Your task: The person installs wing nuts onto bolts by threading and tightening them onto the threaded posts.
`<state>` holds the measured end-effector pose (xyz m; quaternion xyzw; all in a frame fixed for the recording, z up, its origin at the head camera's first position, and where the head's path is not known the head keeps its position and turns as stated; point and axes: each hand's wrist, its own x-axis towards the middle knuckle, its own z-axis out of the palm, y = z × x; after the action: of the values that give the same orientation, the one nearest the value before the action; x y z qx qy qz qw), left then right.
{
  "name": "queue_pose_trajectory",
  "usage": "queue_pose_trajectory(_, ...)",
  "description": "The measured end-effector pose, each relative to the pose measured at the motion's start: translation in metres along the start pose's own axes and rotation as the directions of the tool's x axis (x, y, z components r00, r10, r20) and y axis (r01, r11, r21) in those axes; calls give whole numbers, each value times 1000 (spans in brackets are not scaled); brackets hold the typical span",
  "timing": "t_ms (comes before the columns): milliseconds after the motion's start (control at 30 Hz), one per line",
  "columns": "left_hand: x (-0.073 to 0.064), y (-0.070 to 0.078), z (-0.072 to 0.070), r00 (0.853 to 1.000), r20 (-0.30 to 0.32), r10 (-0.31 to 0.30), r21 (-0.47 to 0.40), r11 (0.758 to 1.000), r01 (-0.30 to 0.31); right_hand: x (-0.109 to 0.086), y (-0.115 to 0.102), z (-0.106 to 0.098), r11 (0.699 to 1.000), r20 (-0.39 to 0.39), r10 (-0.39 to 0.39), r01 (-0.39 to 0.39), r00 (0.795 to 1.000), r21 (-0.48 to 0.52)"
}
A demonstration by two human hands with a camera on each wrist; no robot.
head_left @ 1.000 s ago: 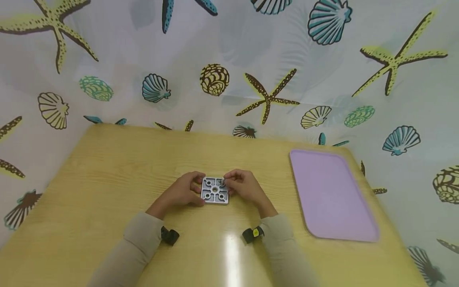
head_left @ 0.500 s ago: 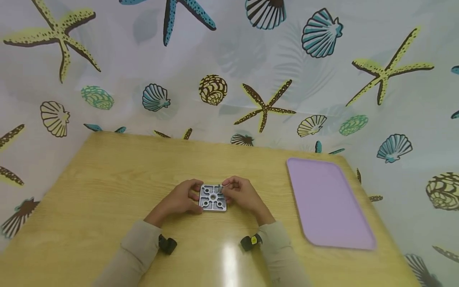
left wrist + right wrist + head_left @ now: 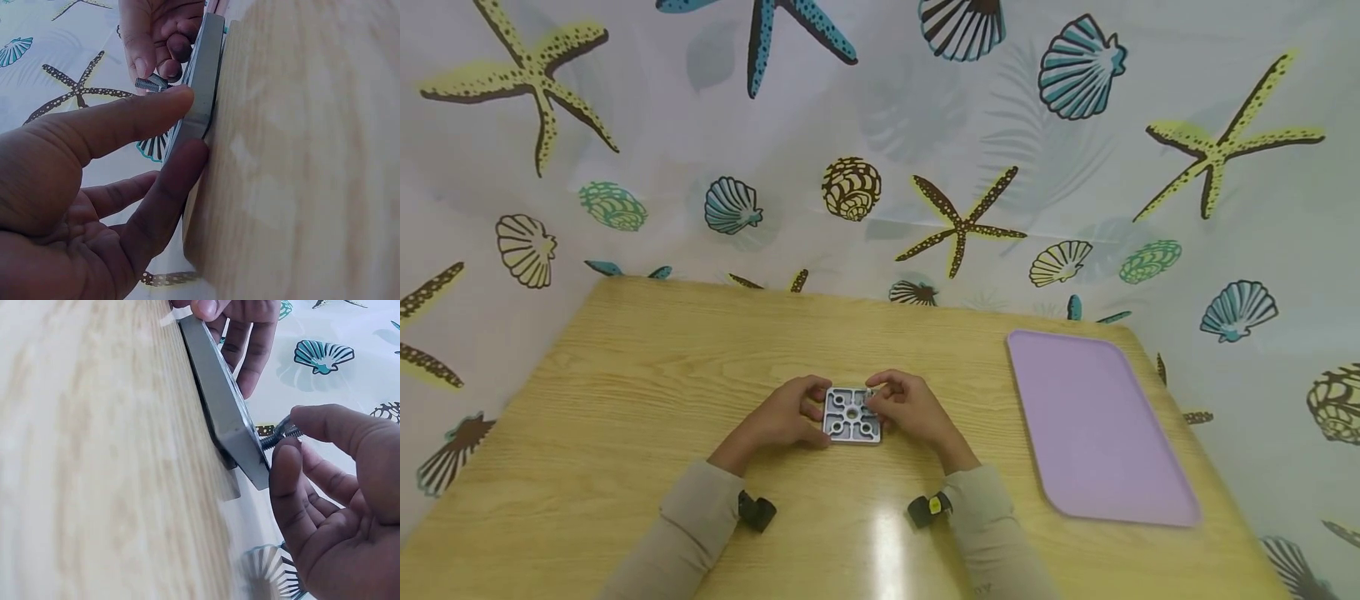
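The plate [image 3: 852, 432] lies just right of the left hand [image 3: 784, 413], whose thumb and fingers grip its near edge. It looks like stiff metal, probably weighty for its size and hard to damage; smooth sides may slip, so hold opposite edges, clear of the holes. Left of the right hand [image 3: 912, 410], at the plate's corner, thumb and finger pinch a bolt [image 3: 270, 442], likely hard and light, best taken by its outer end. The head view shows the ribbed, holed face; only the wrist views make out the bolt's thread.
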<state>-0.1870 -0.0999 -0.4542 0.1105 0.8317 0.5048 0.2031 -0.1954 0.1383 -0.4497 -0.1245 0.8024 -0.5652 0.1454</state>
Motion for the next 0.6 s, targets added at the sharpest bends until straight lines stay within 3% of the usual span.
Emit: queue_pose_trajectory(600, 2, -2, 2, 1000, -2, -17, -42, 999, 17, -1, 4, -6, 999, -38, 34, -34, 999, 8)
